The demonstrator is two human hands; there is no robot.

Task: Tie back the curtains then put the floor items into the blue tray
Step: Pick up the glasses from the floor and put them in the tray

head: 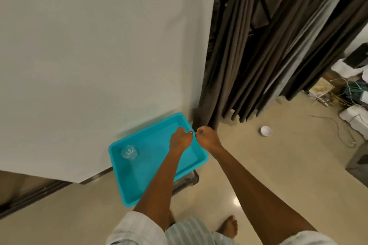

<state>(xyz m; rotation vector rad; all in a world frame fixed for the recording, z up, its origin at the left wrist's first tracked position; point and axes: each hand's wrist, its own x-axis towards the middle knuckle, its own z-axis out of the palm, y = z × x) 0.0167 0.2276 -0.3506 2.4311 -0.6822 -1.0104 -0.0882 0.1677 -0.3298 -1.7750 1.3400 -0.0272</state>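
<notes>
My left hand (180, 139) and my right hand (207, 137) are both curled into fists, knuckles almost touching, over the far right corner of the blue tray (159, 180). A small pale ring-like thing shows at the left hand's fingers; I see nothing else held in either fist. The dark brown curtains (249, 55) hang in gathered folds just beyond the hands, and their hem ends right above my right hand. A clear glass (129, 152) lies in the tray's left end. A white bowl (266, 131) sits on the floor to the right of the hands.
The tray rests on a low dark stand (187, 180) against a white wall (99, 55). Boxes and tangled cables (350, 93) crowd the far right, and a cable trails across the beige floor. My bare foot (229, 226) is below.
</notes>
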